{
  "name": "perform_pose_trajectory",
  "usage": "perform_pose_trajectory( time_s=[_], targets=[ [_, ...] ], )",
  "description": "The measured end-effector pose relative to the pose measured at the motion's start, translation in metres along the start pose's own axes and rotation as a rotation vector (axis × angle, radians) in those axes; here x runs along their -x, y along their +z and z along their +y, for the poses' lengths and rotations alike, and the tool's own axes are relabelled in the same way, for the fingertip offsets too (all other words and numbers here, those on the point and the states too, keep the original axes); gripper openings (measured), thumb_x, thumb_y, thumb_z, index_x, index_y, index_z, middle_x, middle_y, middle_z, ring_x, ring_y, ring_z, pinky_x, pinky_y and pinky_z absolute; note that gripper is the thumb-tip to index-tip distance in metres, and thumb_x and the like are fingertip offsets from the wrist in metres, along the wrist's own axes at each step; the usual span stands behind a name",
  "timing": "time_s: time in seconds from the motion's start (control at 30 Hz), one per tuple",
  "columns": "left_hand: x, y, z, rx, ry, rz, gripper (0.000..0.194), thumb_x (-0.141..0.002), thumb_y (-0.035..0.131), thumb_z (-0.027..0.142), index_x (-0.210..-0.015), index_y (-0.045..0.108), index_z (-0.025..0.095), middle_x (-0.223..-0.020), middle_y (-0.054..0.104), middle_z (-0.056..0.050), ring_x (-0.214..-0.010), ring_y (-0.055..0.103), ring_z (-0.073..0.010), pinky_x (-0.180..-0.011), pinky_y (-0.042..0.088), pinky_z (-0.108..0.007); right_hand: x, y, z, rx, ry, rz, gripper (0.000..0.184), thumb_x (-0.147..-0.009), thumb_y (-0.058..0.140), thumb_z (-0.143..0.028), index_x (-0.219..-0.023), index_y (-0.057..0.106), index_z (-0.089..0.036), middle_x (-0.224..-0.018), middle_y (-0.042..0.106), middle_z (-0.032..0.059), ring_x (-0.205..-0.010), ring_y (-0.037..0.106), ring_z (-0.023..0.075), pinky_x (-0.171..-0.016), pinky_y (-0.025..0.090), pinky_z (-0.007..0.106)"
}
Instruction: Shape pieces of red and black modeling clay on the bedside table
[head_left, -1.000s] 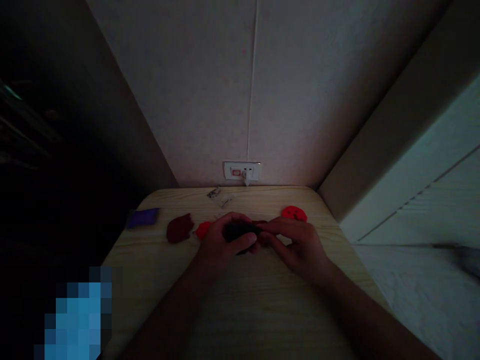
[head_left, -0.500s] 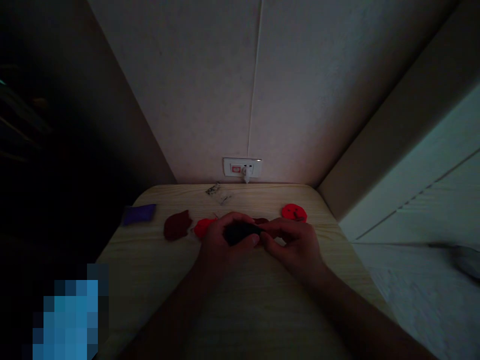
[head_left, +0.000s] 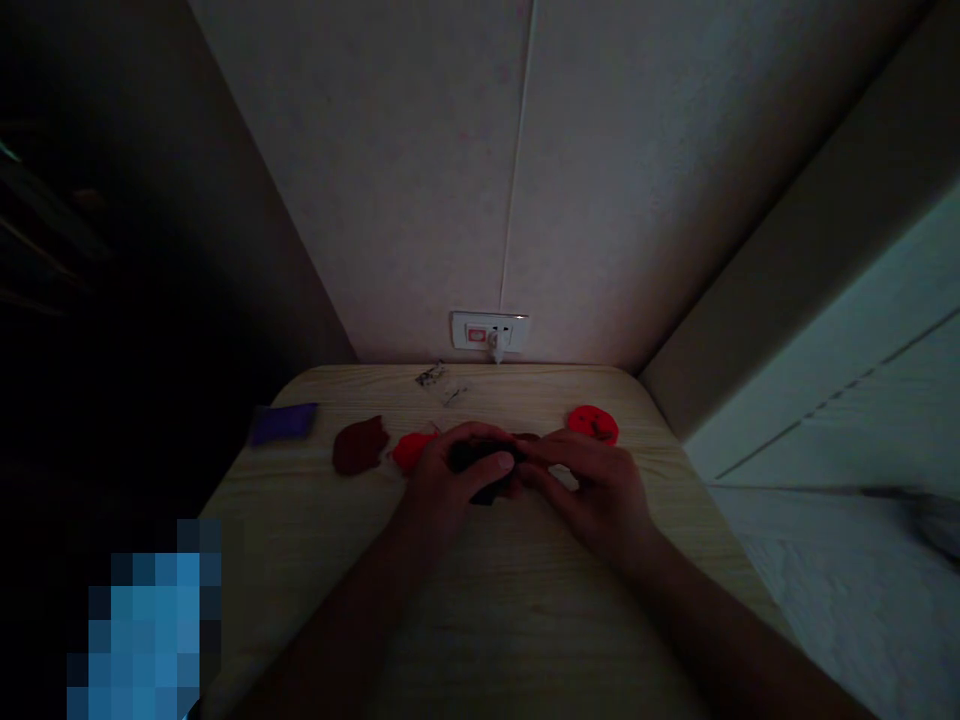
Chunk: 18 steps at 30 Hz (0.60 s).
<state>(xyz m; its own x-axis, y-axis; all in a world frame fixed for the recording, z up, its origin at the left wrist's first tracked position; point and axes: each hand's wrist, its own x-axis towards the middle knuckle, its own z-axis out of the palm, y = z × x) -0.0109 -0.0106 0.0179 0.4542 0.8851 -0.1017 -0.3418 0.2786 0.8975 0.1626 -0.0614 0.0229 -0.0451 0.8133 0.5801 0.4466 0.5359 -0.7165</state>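
The room is dim. Over a light wooden table [head_left: 480, 600], my left hand [head_left: 442, 478] curls around a small dark lump [head_left: 480, 462], thumb pressed on it. My right hand [head_left: 600, 485] meets it from the right, fingertips pinched against the lump's end. Just behind my hands lie a bright red piece [head_left: 411, 450] and a small dark red scrap [head_left: 525, 438]. Both pieces look like soft flat shapes; what they are made of I cannot make out.
A dark red flat piece [head_left: 360, 446] and a purple block [head_left: 283, 422] lie at the left. A red round piece [head_left: 592, 424] sits at the right rear. Small scraps [head_left: 439, 380] lie near a wall socket [head_left: 489, 332]. A pale bed edge [head_left: 840, 560] borders the right.
My hands stay together on the dark lump, with small shifts of the fingers. The view has tilted slightly; nothing on the table has moved.
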Motion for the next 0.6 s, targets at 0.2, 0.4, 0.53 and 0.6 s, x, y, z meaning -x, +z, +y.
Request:
perform_pose_trajectory(
  time_s=[0.2,0.4,0.53,0.6],
  targets=[
    [0.0000,-0.0034,-0.0034,-0.080,-0.013,0.004,0.029,-0.067,0.089,0.028,-0.087,0.072,0.019,-0.077,0.072,0.001,-0.063,0.069,-0.0142,-0.063,0.056,-0.026,-0.0002,-0.0032,-0.0016,0.009,0.020,-0.043,0.011,-0.091,0.071,-0.019,-0.099,0.078,-0.023,-0.095,0.079,0.0068,-0.089,0.075,0.0207,-0.080,0.061,0.033],
    [0.0002,-0.0024,-0.0035,-0.215,0.059,0.068,0.024,-0.069,0.087,0.029,-0.085,0.072,0.020,-0.078,0.070,0.002,-0.069,0.065,-0.0128,-0.063,0.050,-0.023,0.0013,-0.0017,-0.0046,0.094,-0.007,-0.027,0.008,-0.090,0.071,-0.016,-0.094,0.076,-0.020,-0.087,0.078,0.0038,-0.078,0.074,0.0164,-0.071,0.059,0.027],
    [0.0010,0.0013,0.0017,-0.304,0.101,0.089,0.019,-0.068,0.085,0.026,-0.081,0.072,0.019,-0.078,0.070,0.001,-0.072,0.063,-0.0137,-0.066,0.048,-0.023,0.0022,0.0014,-0.0055,0.137,0.012,0.016,0.004,-0.086,0.074,-0.016,-0.088,0.074,-0.019,-0.076,0.076,0.0020,-0.063,0.070,0.0140,-0.059,0.056,0.024],
    [0.0011,0.0019,0.0029,-0.340,0.111,0.087,0.017,-0.069,0.083,0.024,-0.080,0.072,0.019,-0.078,0.071,0.001,-0.073,0.063,-0.0143,-0.068,0.049,-0.025,0.0025,0.0022,-0.0054,0.148,0.043,0.027,0.002,-0.084,0.075,-0.017,-0.085,0.073,-0.019,-0.070,0.074,0.0008,-0.059,0.069,0.0137,-0.056,0.055,0.023]
  ],
)
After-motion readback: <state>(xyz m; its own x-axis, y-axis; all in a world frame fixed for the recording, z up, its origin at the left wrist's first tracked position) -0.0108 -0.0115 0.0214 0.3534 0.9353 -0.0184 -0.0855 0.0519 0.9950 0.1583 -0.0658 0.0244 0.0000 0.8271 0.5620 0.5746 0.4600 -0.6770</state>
